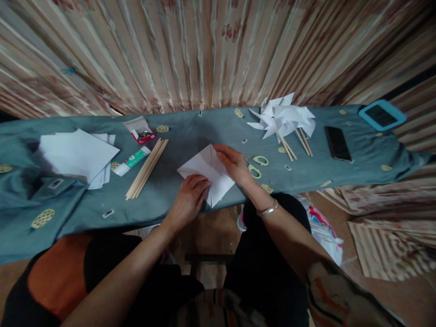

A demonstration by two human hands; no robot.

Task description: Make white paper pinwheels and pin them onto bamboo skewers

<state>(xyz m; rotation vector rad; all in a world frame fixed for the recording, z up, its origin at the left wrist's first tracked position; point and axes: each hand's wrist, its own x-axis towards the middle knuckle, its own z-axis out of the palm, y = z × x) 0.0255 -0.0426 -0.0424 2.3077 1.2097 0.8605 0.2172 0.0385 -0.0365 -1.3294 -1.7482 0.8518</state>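
A white square of paper [223, 181], with lines running in from its corners, lies at the front of the cloth-covered table, turned like a diamond. My left hand [192, 193] has its fingers curled together at the paper's near left part. At the far corner, my right hand [233, 162] pinches the paper's edge between thumb and fingers. Scissors with green handles [255, 171] lie just right of my right hand, their blades partly hidden by it. Several wooden sticks [147, 169] rest side by side to the left of the paper.
Further left are stacked white sheets [80, 154], a glue tube [132, 160] and an open small red-and-white box [139, 131] of metal bits. White paper pinwheels [282, 116] on sticks, a dark phone [338, 143] and a blue-framed device [382, 115] lie right. A pleated curtain [190, 54] hangs behind.
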